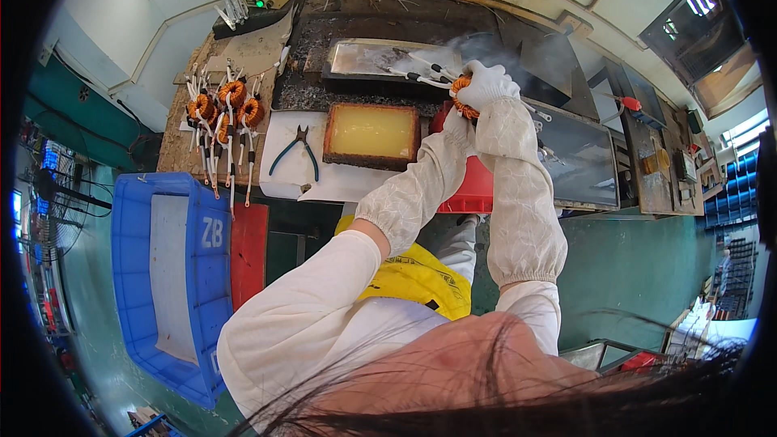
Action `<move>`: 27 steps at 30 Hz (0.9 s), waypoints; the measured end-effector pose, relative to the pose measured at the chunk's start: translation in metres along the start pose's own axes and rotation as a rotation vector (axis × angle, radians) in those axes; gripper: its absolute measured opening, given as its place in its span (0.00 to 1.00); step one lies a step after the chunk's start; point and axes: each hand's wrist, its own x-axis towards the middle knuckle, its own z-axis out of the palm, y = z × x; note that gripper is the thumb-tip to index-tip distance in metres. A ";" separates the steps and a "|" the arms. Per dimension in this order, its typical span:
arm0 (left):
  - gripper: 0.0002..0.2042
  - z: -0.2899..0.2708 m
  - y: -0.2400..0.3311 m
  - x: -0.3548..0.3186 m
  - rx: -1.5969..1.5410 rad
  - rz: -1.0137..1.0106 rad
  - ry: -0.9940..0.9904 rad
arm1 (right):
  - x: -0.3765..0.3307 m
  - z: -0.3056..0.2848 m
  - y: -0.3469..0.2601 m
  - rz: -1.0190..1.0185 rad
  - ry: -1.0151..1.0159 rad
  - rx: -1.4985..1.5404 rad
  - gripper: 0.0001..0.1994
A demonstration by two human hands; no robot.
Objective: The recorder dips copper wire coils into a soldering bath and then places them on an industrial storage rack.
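My right hand point(490, 86), in a white glove, is closed on an orange copper-wound ring coil point(462, 98). White leads with dark sleeves point(425, 78) stick out leftward from the coil, over a long pot with a silvery surface point(356, 58). Close below the coil ends my left forearm in its pale sleeve point(425, 171); the fingers of that hand are hidden. A rectangular pan of yellowish liquid point(372, 132) lies nearer to me. Left of it, pliers with blue-green handles point(298, 152) rest on a white sheet with their legs apart.
Several more ring coils with white leads point(232, 95) are heaped on the bench's left. A blue crate point(212, 275) stands below them. Smoke point(494, 50) drifts behind my hands. A red bin point(469, 190) sits under my forearms; a grey panel point(579, 166) lies to the right.
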 end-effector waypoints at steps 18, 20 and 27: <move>0.21 -0.004 -0.008 -0.007 0.622 0.058 0.115 | -0.026 0.007 0.021 0.035 0.111 0.118 0.31; 0.21 -0.005 -0.014 -0.006 0.688 0.051 0.133 | -0.031 0.011 0.026 0.056 0.138 0.133 0.31; 0.22 -0.019 -0.017 0.015 0.898 0.128 0.290 | -0.076 0.028 0.036 -0.013 0.353 0.280 0.33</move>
